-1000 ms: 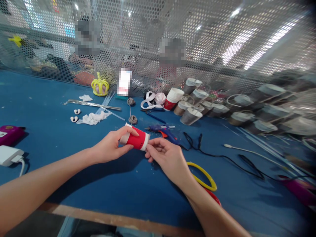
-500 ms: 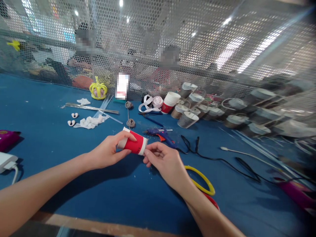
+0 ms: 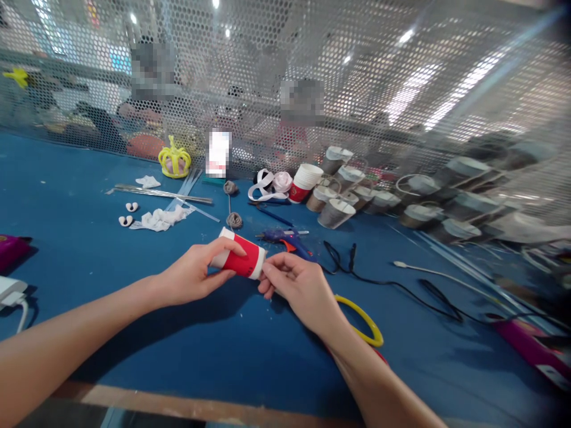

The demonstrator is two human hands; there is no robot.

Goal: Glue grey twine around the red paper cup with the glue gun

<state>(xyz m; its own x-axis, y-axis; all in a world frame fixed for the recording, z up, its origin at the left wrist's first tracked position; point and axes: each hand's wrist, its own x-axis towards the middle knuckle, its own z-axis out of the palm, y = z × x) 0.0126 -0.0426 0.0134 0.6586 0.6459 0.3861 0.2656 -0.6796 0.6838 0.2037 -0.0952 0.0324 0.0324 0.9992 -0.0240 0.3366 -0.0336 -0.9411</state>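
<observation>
Tilted on its side above the blue table is a red and white paper cup. My left hand grips it round its left part, with the thumb below and the fingers on top. At the cup's right end, my right hand is closed, thumb and fingertips pinched against the white edge. Whether a small piece is also between those fingertips is hidden. Just behind my right hand lies a blue glue gun with an orange trigger. Yellow-handled scissors or pliers lie partly under my right forearm.
A stack of paper cups and several covered grey cups stand toward the mesh screen. Left of centre are crumpled tissue, thin strips and a yellow crown-shaped frame. Black cable runs across the right side.
The view has shifted slightly, so the background sits a little further left. Both hands keep their hold on the cup, which stays in nearly the same pose.
</observation>
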